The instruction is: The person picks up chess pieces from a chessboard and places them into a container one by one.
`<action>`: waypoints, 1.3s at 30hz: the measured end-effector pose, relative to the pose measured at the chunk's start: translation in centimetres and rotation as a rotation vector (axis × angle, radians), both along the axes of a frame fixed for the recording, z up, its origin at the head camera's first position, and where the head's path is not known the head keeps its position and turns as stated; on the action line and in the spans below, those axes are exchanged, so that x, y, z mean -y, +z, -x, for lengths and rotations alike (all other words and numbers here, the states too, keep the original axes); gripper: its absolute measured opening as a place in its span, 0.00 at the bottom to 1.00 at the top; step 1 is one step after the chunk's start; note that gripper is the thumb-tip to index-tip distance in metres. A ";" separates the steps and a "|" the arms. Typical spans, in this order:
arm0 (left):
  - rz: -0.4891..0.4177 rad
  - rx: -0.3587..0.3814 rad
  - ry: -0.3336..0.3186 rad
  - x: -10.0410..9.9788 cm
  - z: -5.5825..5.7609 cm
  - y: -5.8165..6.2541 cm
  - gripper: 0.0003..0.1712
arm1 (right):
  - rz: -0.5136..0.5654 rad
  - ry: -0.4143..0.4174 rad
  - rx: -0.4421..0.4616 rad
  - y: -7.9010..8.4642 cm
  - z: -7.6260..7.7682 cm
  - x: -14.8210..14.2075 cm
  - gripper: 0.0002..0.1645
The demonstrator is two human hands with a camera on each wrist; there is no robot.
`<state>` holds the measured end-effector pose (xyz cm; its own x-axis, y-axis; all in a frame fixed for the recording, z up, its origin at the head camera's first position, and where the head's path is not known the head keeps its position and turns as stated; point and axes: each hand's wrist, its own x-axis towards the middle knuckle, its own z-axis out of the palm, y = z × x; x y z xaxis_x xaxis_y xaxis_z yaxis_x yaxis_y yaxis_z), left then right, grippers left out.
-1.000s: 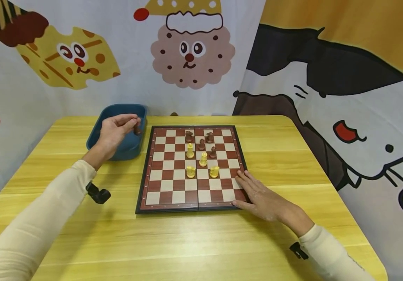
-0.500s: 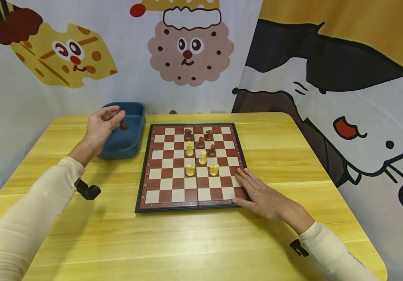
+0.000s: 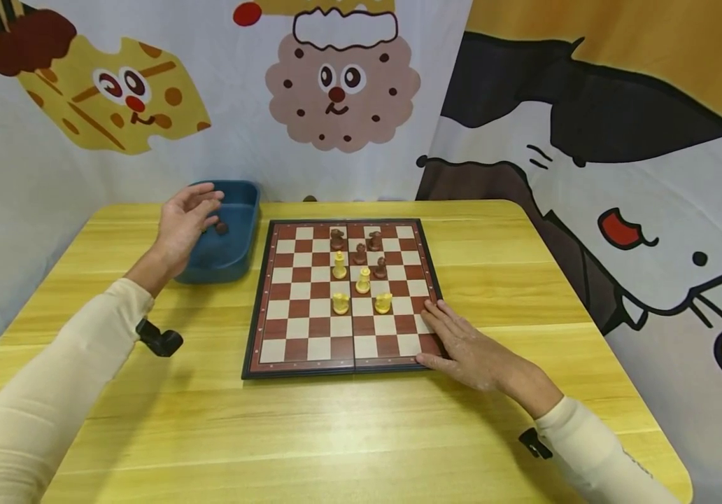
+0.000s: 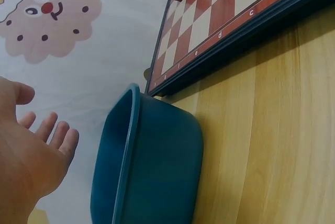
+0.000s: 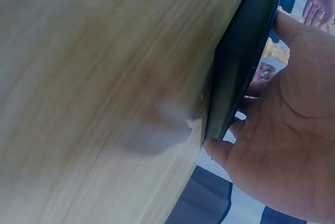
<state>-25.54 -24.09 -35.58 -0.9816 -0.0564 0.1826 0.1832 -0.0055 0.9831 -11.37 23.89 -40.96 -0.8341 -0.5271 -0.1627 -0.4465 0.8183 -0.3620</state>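
My left hand (image 3: 183, 220) hovers over the blue plastic bin (image 3: 229, 262), fingers loosely spread and holding nothing. Below the fingertips a dark brown chess piece (image 3: 221, 227) shows inside the bin; its kind is too small to make out. In the left wrist view the same hand (image 4: 34, 153) has its palm turned to the camera, beside the bin's rim (image 4: 133, 124). My right hand (image 3: 471, 353) rests with straight fingers on the right border of the chessboard (image 3: 298, 367). In the right wrist view that hand (image 5: 293, 135) lies along the board's dark side (image 5: 243, 46).
Several chess pieces stand mid-board: brown knights (image 3: 337, 239) at the back, brown pawns (image 3: 359, 254), a yellow king (image 3: 338, 265), another tall yellow piece (image 3: 363, 281) and yellow knights (image 3: 383, 302) nearer me. A cartoon curtain (image 3: 229, 70) hangs behind the wooden table (image 3: 361, 434).
My left hand has moved left over the bin and let go of the brown chess piece, which is now in the bin. The right hand stays on the board's edge.
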 end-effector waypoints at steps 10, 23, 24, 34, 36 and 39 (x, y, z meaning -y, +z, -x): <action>0.052 -0.016 -0.053 -1.2 -0.2 -0.4 0.21 | 0.002 -0.003 -0.004 0.4 0.1 0.3 0.51; 0.011 -0.053 -0.137 -2.9 -0.9 -1.0 0.15 | -0.017 -0.009 0.011 0.5 0.1 0.4 0.53; 0.011 -0.057 -0.141 -3.0 -1.0 -1.1 0.14 | -0.018 -0.008 0.008 0.5 0.1 0.4 0.53; -0.004 -0.018 -0.227 -4.6 -1.6 -1.9 0.13 | -0.017 -0.007 0.030 0.3 -0.3 0.3 0.52; 0.014 -0.016 -0.246 -5.0 -1.4 -2.0 0.13 | -0.019 -0.010 0.023 0.3 -0.3 0.3 0.52; 0.013 -0.005 -0.249 -5.5 -1.1 -1.9 0.14 | -0.030 -0.008 0.012 0.3 -0.2 0.3 0.52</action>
<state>-24.46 -18.57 -37.46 -0.9640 0.1894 0.1869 0.1829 -0.0384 0.9824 -11.16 23.60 -40.64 -0.8359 -0.5156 -0.1881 -0.4363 0.8322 -0.3423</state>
